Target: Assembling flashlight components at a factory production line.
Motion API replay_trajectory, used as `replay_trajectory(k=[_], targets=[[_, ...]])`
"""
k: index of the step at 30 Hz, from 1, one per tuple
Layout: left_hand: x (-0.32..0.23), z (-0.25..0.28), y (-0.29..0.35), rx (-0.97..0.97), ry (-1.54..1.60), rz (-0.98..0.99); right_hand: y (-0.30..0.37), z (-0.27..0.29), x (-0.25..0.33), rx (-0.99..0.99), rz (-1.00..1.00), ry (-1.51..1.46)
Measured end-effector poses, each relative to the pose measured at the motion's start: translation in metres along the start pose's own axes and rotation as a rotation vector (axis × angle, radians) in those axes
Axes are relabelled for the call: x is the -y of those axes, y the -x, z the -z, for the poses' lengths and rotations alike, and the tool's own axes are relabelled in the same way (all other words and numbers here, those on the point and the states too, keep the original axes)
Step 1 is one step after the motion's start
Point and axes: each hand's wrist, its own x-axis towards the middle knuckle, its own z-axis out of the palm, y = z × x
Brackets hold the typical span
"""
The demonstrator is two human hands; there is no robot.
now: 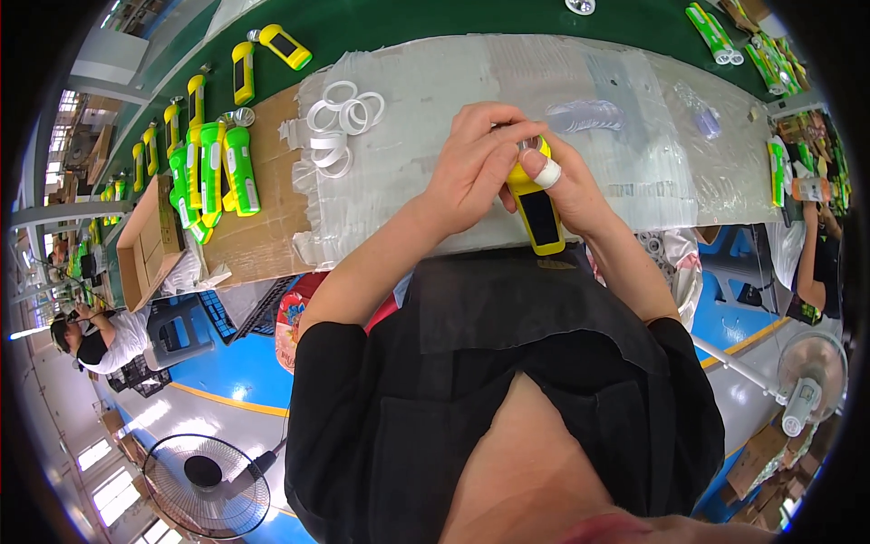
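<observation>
A yellow flashlight [550,238] with a dark panel along its body stands between my two hands, its head end pointing away from me. My right hand [573,192] is wrapped round it, the thumb bound in white tape lying along its head. My left hand [473,165] closes over that same end from the left, fingers resting on top. Its front rim is mostly hidden under my fingers. White rings [343,116] lie loose left of my hands. A row of clear round discs [584,115] sits just beyond my right hand.
Several green-and-yellow flashlights [239,172] are heaped at the left, beside an open cardboard box [145,240]. More yellow ones [285,47] lie on the green bench [381,20]. A small plastic-wrapped roll [707,122] is at the right. Green flashlights [712,34] lie far right.
</observation>
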Motion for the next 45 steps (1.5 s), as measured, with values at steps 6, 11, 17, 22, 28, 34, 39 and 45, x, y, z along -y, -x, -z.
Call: replay_trajectory(k=[6,11,17,22,28,34,39,45], targets=[[0.010,0.017,0.007,-0.054,-0.155,-0.096,-0.017,-0.014,-0.005,0.071,-0.001,-0.017],[0.014,0.047,0.008,-0.192,-0.219,0.052,-0.043,-0.013,-0.004,0.080,0.202,-0.070],[0.067,0.130,0.032,0.174,-0.984,0.243,-0.067,0.005,-0.007,-0.036,0.266,0.080],[0.051,0.120,0.016,0.112,-0.812,0.180,-0.071,-0.001,-0.002,0.000,0.323,0.102],[0.006,0.072,-0.022,-0.209,-0.010,0.079,-0.074,-0.001,-0.009,0.005,0.322,0.058],[0.003,0.065,-0.031,-0.097,-0.265,-0.018,-0.073,0.002,-0.013,0.022,0.347,0.055],[-0.004,0.066,-0.034,-0.051,-0.265,0.017,-0.066,0.007,-0.007,0.073,0.349,0.017],[-0.006,0.062,-0.043,0.030,-0.285,-0.007,-0.068,0.033,0.011,-0.049,0.704,0.458]])
